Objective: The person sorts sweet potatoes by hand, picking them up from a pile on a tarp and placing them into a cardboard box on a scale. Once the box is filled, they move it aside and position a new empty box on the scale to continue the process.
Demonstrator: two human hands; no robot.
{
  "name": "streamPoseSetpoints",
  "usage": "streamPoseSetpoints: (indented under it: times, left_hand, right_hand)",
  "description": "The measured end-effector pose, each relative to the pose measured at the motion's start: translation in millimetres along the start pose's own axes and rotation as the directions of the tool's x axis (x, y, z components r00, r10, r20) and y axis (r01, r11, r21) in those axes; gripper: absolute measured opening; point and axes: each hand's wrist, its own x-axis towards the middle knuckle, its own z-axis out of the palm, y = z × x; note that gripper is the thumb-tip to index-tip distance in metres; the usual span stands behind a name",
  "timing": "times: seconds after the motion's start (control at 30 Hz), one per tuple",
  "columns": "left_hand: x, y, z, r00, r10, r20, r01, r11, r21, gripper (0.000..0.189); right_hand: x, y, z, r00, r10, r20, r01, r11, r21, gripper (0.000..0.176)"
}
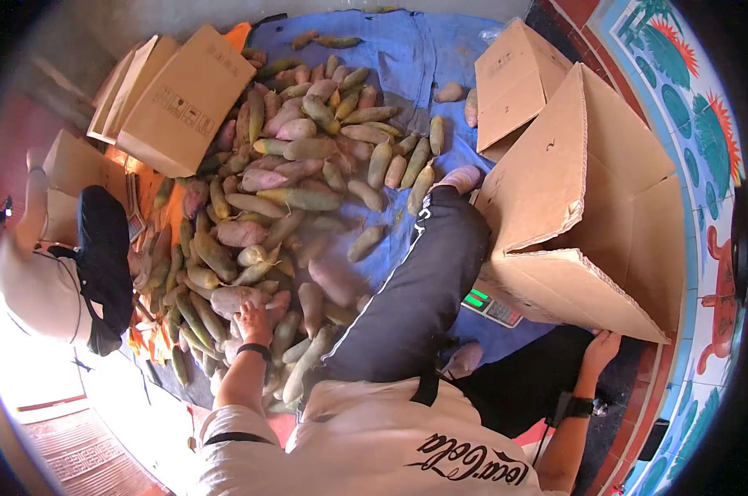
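Note:
A large heap of long radishes (308, 198), some green and some pinkish, lies in front of me. My left hand (255, 324) is on the near side of the heap, its fingers curled over a pinkish radish (235, 299). Other radishes press close around it. On the right stands a big open cardboard box (547, 174) with its flaps spread. My right hand (603, 347) grips the lower edge of a box flap (593, 293), near the corner. Beneath the box a scale with a lit green display (478, 298) partly shows.
Blue sheeting (390, 58) lies under the heap. Cardboard boxes (188, 99) stand at the back left, and another box (514, 78) at the back right. A person (51, 281) crouches at the left beside a second scale (135, 207). A tiled, painted wall (692, 165) bounds the right.

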Motion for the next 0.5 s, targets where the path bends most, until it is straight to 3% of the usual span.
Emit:
streamPoseSetpoints:
  times: [0.07,0.27,0.43,0.5]
  left_hand:
    - [3,2,-5,0.995,0.038,0.092,-0.039,0.999,0.014,0.041]
    - [-6,11,-1,0.985,0.062,0.164,-0.069,0.997,0.038,0.032]
    - [-13,10,-26,0.99,0.099,0.104,-0.106,0.992,0.069,0.031]
    - [-9,12,-34,0.955,0.14,0.261,-0.201,0.954,0.222,0.036]
  right_hand:
    - [0,-4,-3,0.999,0.027,0.023,-0.027,1.0,0.0,0.013]
    - [-4,7,-1,0.996,0.073,0.043,-0.075,0.996,0.048,0.013]
    - [-2,-3,-3,0.991,0.126,0.044,-0.13,0.986,0.105,0.014]
    - [-1,-1,-2,0.996,0.082,0.039,-0.084,0.995,0.057,0.015]
